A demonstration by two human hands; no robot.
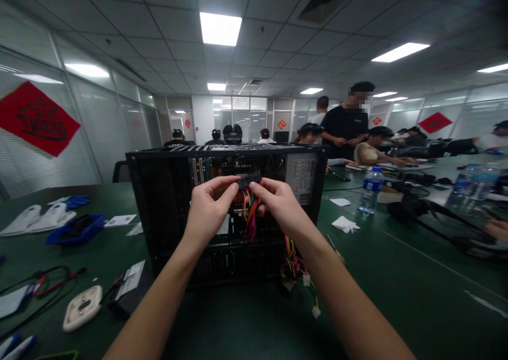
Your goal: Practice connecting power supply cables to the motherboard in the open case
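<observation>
An open black computer case point(159, 212) stands in front of me on the green table, its inside facing me. Between my hands is a wide black power connector point(249, 180) with a bundle of coloured wires point(251, 212) hanging from it. My left hand point(212, 204) pinches the connector's left end. With thumb and fingers, my right hand point(278, 198) grips its right end near the wires. Behind them, the motherboard is partly hidden. A silver power supply point(302, 180) sits at the case's upper right. Loose cables with white plugs point(296, 270) hang out at the lower right.
At left lie a blue tray point(77, 230), white gloves point(43, 218), a white square device point(82, 308) and a black box point(133, 291). Toward the right stand a water bottle point(371, 190), a crumpled tissue point(345, 223) and black straps point(428, 217). Several people work beyond.
</observation>
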